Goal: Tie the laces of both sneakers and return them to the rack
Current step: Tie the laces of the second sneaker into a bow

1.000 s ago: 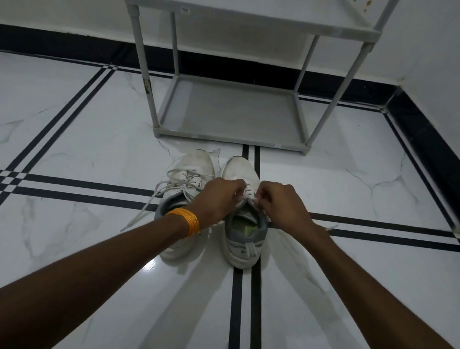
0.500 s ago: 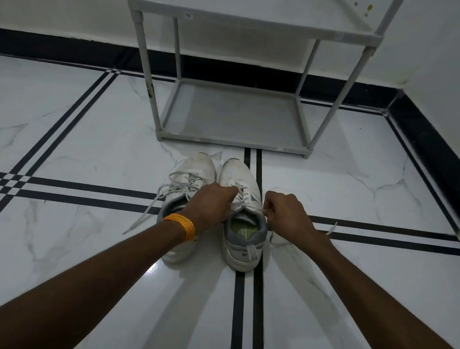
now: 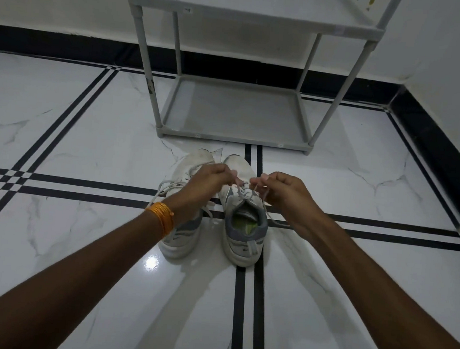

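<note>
1. Two white sneakers stand side by side on the marble floor (image 3: pixel 88 141), just in front of the grey shoe rack (image 3: pixel 237 139), toes toward it and heels toward the person.
2. The right sneaker (image 3: pixel 242 230), nearer the rack's right leg, shows a grey collar and a green insole.
3. The left hand (image 3: pixel 209 182) pinches one lace end of the right sneaker above its tongue.
4. The right hand (image 3: pixel 285 191) pinches the other lace end, opposite the left hand; both strands run taut down to the eyelets.
5. The left sneaker (image 3: pixel 183 234) is partly hidden under the left wrist; its laces (image 3: pixel 167 186) lie loose, trailing away from the rack.
6. An orange bangle (image 3: pixel 162 218) circles the left wrist.
7. Both rack shelves in view hold no shoes.
</note>
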### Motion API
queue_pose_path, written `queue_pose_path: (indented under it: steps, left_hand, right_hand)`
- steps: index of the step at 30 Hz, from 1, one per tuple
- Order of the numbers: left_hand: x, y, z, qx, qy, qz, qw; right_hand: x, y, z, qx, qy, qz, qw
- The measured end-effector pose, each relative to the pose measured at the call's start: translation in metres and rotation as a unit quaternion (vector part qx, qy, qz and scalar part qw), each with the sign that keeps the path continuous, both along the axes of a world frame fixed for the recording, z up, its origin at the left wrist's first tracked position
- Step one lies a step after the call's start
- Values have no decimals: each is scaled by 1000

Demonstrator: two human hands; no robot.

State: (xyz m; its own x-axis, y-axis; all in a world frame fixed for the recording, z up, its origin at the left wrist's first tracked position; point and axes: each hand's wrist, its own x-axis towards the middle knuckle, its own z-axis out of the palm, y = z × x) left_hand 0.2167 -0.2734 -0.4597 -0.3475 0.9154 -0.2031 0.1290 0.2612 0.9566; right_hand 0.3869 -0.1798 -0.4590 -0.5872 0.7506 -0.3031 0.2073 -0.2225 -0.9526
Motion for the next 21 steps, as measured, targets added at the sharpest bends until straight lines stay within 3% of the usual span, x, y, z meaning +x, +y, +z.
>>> queue_pose_path:
  steps: [3, 6, 17, 21]
  left_hand:
    - [13, 3, -18, 13, -152, 29, 988]
    - [19, 7, -26, 24, -193, 52, 980]
    - [22, 9, -33, 73, -113, 52, 990]
    - [22, 9, -32, 78, -91, 68, 990]
  right_hand:
    - [-6, -7, -9, -62, 80, -27, 995]
    - [-7, -7, -16, -80, 105, -36, 991]
    - [-10, 0, -25, 11, 33, -82, 996]
    - [-14, 1, -27, -34, 52, -122, 991]
